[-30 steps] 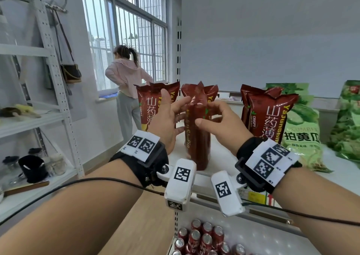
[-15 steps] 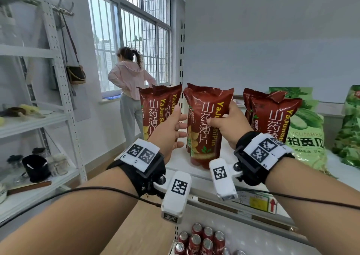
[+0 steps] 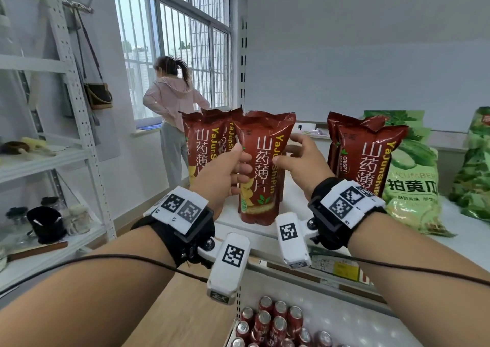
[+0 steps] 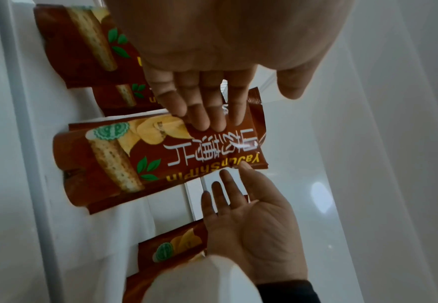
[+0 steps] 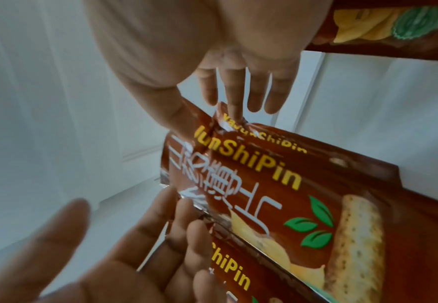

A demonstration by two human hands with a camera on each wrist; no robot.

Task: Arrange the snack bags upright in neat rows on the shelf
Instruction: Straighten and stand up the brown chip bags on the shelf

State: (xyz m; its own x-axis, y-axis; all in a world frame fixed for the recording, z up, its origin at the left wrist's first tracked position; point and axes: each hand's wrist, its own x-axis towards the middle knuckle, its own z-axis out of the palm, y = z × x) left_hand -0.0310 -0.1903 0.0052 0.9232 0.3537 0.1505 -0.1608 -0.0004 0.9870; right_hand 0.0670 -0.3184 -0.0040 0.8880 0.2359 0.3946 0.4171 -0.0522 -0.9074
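Right at the front edge of the white shelf [image 3: 297,195], a dark red snack bag [image 3: 261,169] stands upright with its printed face toward the camera, between the two hands. To its left and slightly behind stands a pair of matching red bags [image 3: 204,145], one behind the other, and to its right, with a gap between, stands another pair of red bags [image 3: 368,155], also one behind the other. The left hand [image 3: 225,174] is beside the middle bag's left edge, its fingers straight and laid together; in the left wrist view the fingertips [image 4: 204,121] rest on that edge of the bag without curling round it. The right hand [image 3: 302,158] is at the bag's right edge, fingers straight and slightly spread; in the right wrist view its thumb [image 5: 176,114] and one fingertip touch the top corner of the bag, and the other fingers are clear of it. Neither hand grips the bag. Further right on the shelf a light green cucumber-flavoured bag [image 3: 408,184] leans behind the red pair, and a darker green bag [image 3: 474,166] shows at the picture's edge. Below the shelf, red drink cans [image 3: 275,322] stand packed together on a lower level. Off to the left is a white metal rack [image 3: 77,100] with jars and a black cup on it, and a person [image 3: 172,113] in a pink top stands at the window [image 3: 180,44], facing away.
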